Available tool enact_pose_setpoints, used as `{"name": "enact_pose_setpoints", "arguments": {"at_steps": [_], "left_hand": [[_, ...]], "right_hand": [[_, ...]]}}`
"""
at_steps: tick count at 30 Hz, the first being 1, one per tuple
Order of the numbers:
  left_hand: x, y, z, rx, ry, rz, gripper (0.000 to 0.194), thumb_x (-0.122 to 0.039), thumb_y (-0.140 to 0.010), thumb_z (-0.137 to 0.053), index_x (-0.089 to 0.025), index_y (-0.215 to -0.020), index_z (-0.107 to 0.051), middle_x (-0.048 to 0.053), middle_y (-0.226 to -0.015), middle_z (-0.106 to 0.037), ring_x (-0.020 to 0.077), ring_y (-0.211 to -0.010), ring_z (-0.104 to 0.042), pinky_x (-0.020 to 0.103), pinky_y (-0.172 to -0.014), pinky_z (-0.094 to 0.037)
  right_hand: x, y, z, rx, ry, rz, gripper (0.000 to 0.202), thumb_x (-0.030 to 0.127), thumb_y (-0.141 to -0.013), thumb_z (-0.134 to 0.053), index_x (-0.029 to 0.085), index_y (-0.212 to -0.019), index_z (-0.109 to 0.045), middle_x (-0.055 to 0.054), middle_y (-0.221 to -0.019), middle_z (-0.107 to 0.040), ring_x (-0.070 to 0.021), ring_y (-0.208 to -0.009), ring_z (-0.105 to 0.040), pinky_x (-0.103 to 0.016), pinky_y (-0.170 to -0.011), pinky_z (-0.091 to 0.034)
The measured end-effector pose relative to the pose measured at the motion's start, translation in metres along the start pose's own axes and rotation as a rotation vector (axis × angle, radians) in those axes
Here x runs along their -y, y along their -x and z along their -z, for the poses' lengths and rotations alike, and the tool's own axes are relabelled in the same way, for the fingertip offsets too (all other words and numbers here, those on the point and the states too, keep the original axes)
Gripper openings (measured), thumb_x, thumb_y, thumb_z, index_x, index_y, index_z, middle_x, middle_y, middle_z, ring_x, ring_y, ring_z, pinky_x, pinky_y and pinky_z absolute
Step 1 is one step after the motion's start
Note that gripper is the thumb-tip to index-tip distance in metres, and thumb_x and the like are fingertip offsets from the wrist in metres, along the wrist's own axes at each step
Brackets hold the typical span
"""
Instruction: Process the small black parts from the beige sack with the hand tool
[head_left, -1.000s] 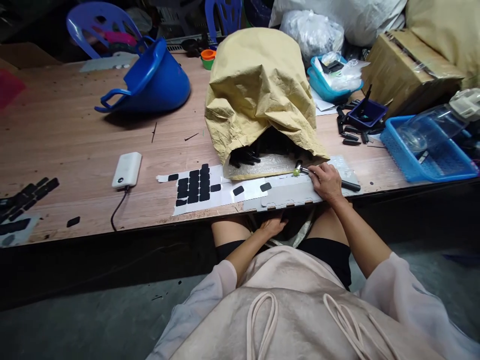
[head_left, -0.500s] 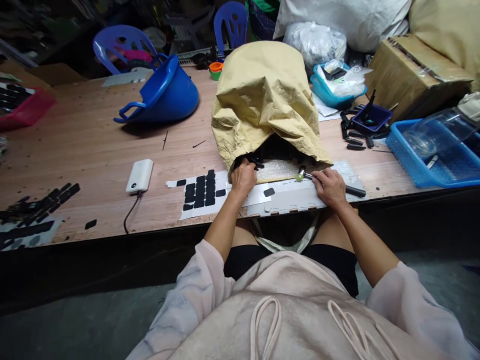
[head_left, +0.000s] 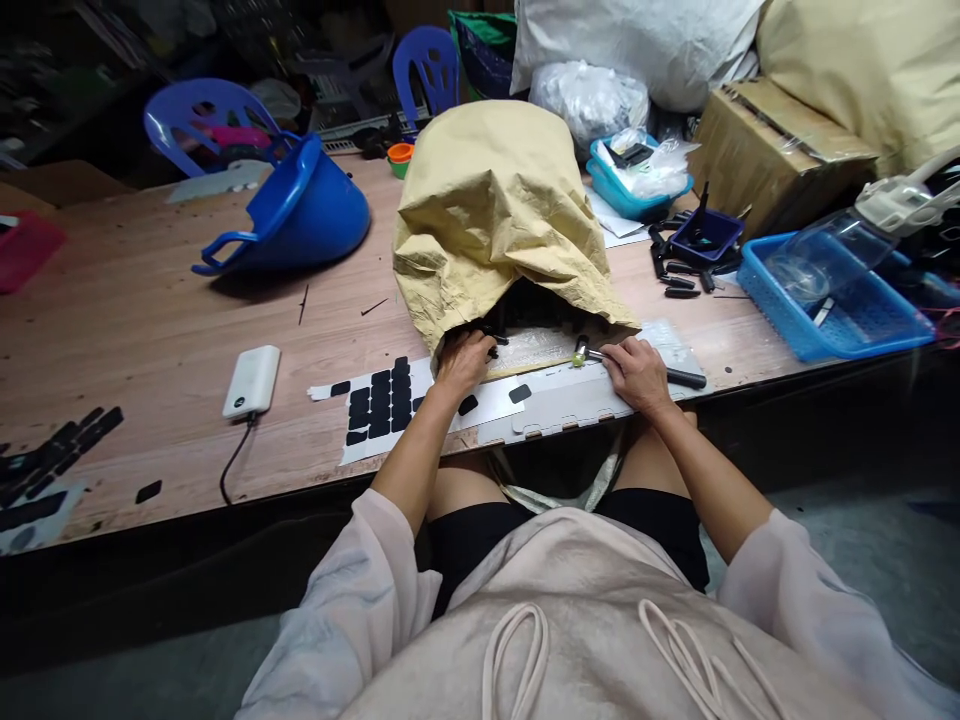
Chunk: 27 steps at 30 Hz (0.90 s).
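Note:
My right hand (head_left: 637,376) is closed round a small hammer (head_left: 686,379) with a black grip. The hammer's metal head with a yellow-green face rests to the left of the hand, over the white sheet (head_left: 559,410) at the table edge. My left hand (head_left: 466,360) is at the left side of the mouth of a yellow-tan sack (head_left: 502,200). Its fingers are curled among dark parts there, their tips partly hidden. Bubble wrap (head_left: 532,347) lies in the sack's mouth, with black pieces in shadow behind it.
Black adhesive pads (head_left: 381,400) lie on backing paper left of my left arm. Farther left is a white power bank (head_left: 253,382) with a cable. A blue tub (head_left: 307,210) lies tipped behind. On the right are a blue basket (head_left: 780,310), black parts (head_left: 681,293) and a carton (head_left: 772,150).
The whole view has shifted, so things appear farther left and slightly lower. My left hand has edged a little at the sack's mouth. My right hand keeps its hold on the hammer.

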<state>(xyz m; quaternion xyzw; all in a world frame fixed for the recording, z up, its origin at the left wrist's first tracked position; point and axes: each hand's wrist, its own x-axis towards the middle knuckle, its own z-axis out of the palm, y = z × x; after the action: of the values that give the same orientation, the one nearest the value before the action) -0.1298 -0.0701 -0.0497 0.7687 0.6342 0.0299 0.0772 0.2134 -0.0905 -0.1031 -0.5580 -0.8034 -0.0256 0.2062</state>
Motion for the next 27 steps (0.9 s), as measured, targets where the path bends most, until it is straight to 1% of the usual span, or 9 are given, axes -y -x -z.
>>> {"name": "enact_pose_setpoints", "arguments": {"at_steps": [2,4,6,9,12,14,18,23,27], "left_hand": [[-0.003,0.001,-0.002,-0.026,0.023,-0.037,0.030,-0.014,-0.095,-0.061,-0.026,-0.115,-0.079,0.011,-0.116,-0.069,0.0305,-0.119,-0.059,0.044,-0.103,-0.049],[-0.016,0.004,-0.006,-0.081,0.057,-0.103,0.025,-0.017,-0.095,-0.064,-0.026,-0.112,-0.080,0.010,-0.114,-0.070,0.0294,-0.116,-0.059,0.044,-0.102,-0.050],[-0.037,0.008,-0.012,-0.122,0.113,-0.188,0.023,-0.020,-0.096,-0.066,-0.027,-0.112,-0.080,0.010,-0.113,-0.070,0.0285,-0.112,-0.059,0.043,-0.097,-0.050],[-0.074,0.013,-0.027,-0.116,0.224,-0.300,0.023,-0.020,-0.095,-0.069,-0.029,-0.114,-0.080,0.008,-0.108,-0.071,0.0277,-0.110,-0.059,0.042,-0.095,-0.050],[-0.097,0.015,-0.040,-0.088,0.307,-0.312,0.026,-0.020,-0.094,-0.072,-0.030,-0.117,-0.080,0.007,-0.108,-0.071,0.0272,-0.111,-0.058,0.041,-0.096,-0.049],[-0.101,0.018,-0.047,-0.091,0.355,-0.279,0.031,-0.023,-0.094,-0.074,-0.030,-0.123,-0.078,0.006,-0.110,-0.071,0.0270,-0.112,-0.058,0.041,-0.099,-0.049],[-0.090,0.025,-0.056,-0.162,0.452,-0.182,0.042,-0.031,-0.086,-0.083,-0.027,-0.127,-0.075,0.006,-0.112,-0.069,0.0267,-0.110,-0.058,0.041,-0.102,-0.048],[-0.082,0.027,-0.064,-0.202,0.543,-0.110,0.021,-0.026,-0.084,-0.086,-0.022,-0.103,-0.079,0.005,-0.100,-0.069,0.0245,-0.105,-0.059,0.040,-0.100,-0.048],[-0.083,0.022,-0.066,-0.187,0.588,-0.104,0.018,-0.025,-0.084,-0.086,-0.022,-0.100,-0.079,0.004,-0.098,-0.070,0.0240,-0.103,-0.059,0.039,-0.098,-0.049]], "right_hand": [[0.000,0.000,0.000,-0.001,-0.001,-0.007,0.032,0.035,-0.104,-0.049,0.026,-0.120,-0.075,-0.010,-0.101,-0.064,-0.0266,-0.095,-0.048,-0.037,-0.082,-0.036],[0.001,0.000,0.000,0.000,-0.004,-0.013,0.032,0.035,-0.104,-0.049,0.026,-0.120,-0.075,-0.010,-0.101,-0.064,-0.0263,-0.095,-0.049,-0.037,-0.082,-0.036],[0.001,0.000,0.000,-0.004,-0.009,-0.015,0.031,0.035,-0.104,-0.050,0.026,-0.119,-0.075,-0.010,-0.101,-0.064,-0.0261,-0.095,-0.050,-0.037,-0.082,-0.037],[0.001,0.000,-0.001,-0.021,-0.012,-0.018,0.030,0.035,-0.104,-0.050,0.027,-0.118,-0.076,-0.010,-0.101,-0.064,-0.0262,-0.095,-0.050,-0.038,-0.082,-0.037],[0.001,0.001,-0.001,-0.033,-0.009,-0.014,0.030,0.035,-0.103,-0.050,0.027,-0.117,-0.076,-0.009,-0.100,-0.064,-0.0260,-0.094,-0.050,-0.037,-0.081,-0.038],[0.001,0.001,-0.001,-0.031,-0.009,-0.013,0.031,0.035,-0.104,-0.050,0.027,-0.116,-0.076,-0.009,-0.100,-0.064,-0.0257,-0.094,-0.050,-0.037,-0.081,-0.037],[0.001,0.001,-0.002,-0.024,-0.011,-0.018,0.031,0.035,-0.104,-0.050,0.026,-0.117,-0.077,-0.009,-0.099,-0.064,-0.0256,-0.093,-0.049,-0.037,-0.081,-0.037],[-0.002,-0.002,0.000,-0.025,-0.034,-0.014,0.029,0.034,-0.103,-0.053,0.026,-0.115,-0.077,-0.008,-0.098,-0.066,-0.0247,-0.092,-0.052,-0.036,-0.081,-0.039],[0.007,0.003,0.011,-0.081,-0.128,-0.036,0.029,0.034,-0.104,-0.051,0.026,-0.115,-0.077,-0.008,-0.097,-0.069,-0.0240,-0.092,-0.058,-0.036,-0.083,-0.045]]}}
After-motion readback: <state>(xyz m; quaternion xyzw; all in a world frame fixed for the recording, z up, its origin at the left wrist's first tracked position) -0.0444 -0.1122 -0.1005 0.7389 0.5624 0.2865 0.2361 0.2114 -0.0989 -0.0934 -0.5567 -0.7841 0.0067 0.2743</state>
